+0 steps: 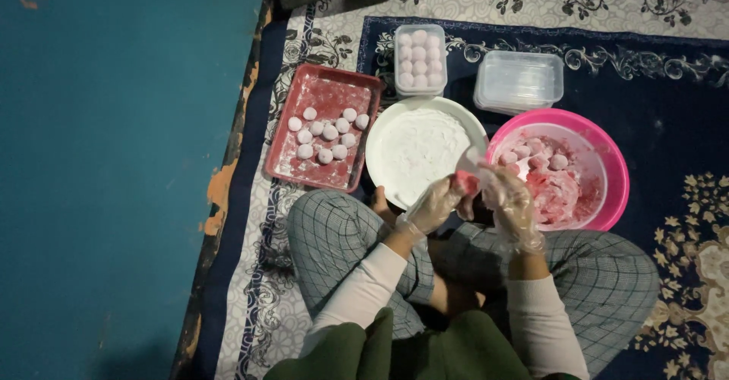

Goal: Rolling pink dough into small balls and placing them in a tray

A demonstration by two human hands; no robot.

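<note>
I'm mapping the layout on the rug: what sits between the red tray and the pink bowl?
In the head view, a white bowl of flour lies between the red tray and pink bowl.

The scene is being viewed from a single camera worn on the head of a seated person, and it is being aimed almost straight down over the crossed legs. The hands (474,198) are being framed near the centre, at close range. The patterned carpet (668,107) is being taken in across the right and top, while a teal floor (114,160) is being shown filling the left third. The person's own sleeves and lap are being cut by the lower edge. No second view is being offered.
</note>
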